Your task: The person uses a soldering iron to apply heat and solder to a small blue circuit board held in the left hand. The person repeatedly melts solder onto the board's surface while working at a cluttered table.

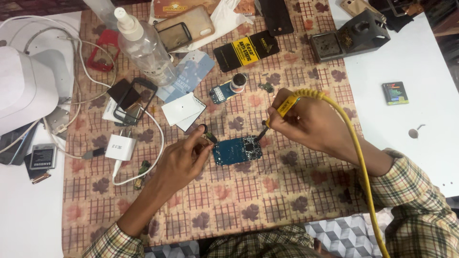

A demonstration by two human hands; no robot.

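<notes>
Your plaid sleeves sit closest. Left hand (184, 155) pinches a small dark tool (206, 134) at the left edge of the blue circuit board (236, 150), which lies mid-desk on the patterned cloth (239, 205). Right hand (306, 122) is closed around a yellow-corded soldering iron (287, 105), tip at the board's top right. Spray bottle (143, 45), white charger (120, 147) lie further left.

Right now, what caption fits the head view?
Right hand touches soldering iron to blue circuit board; left hand steadies it.
</notes>
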